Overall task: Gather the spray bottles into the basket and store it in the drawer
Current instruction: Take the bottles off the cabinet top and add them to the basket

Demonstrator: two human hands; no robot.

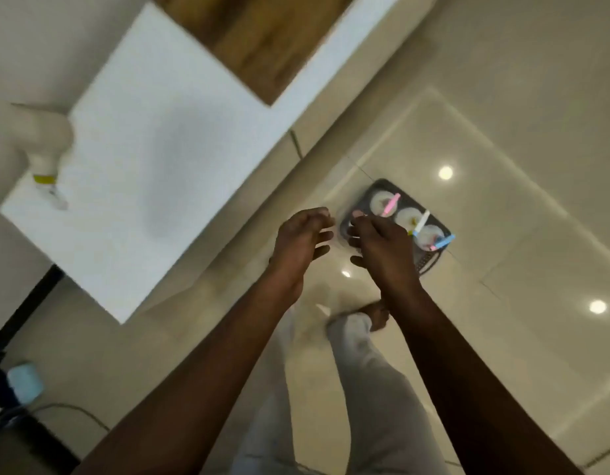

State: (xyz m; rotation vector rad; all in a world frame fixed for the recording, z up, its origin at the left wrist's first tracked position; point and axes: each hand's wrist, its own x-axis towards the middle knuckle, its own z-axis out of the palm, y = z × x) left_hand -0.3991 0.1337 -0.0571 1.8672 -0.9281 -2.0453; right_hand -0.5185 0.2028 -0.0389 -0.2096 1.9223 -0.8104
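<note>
The dark basket [430, 258] sits on the glossy floor [502, 166] at about three o'clock from the middle of the view, with three spray bottles inside: one with a pink top [386, 204], one with a white top [415, 219] and one with a blue top [435, 240], lined up in a row. Bare tile lies open around the basket at twelve, three and six o'clock; toward nine o'clock the floor narrows to a strip before the edge of a white cabinet top [153, 159]. The right hand [379, 248] hovers over the basket's near-left corner, fingers spread and holding nothing, though whether it touches the rim is lost in blur. The left hand [302, 240] is just beside it at nine o'clock, over bare floor, fingers loosely apart and empty. A fourth spray bottle [45, 149], white with a yellow band, is at the cabinet's far-left edge at ten o'clock, well apart from both hands. Pale trousers [351, 389] and a bare foot [377, 315] show at six o'clock.
</note>
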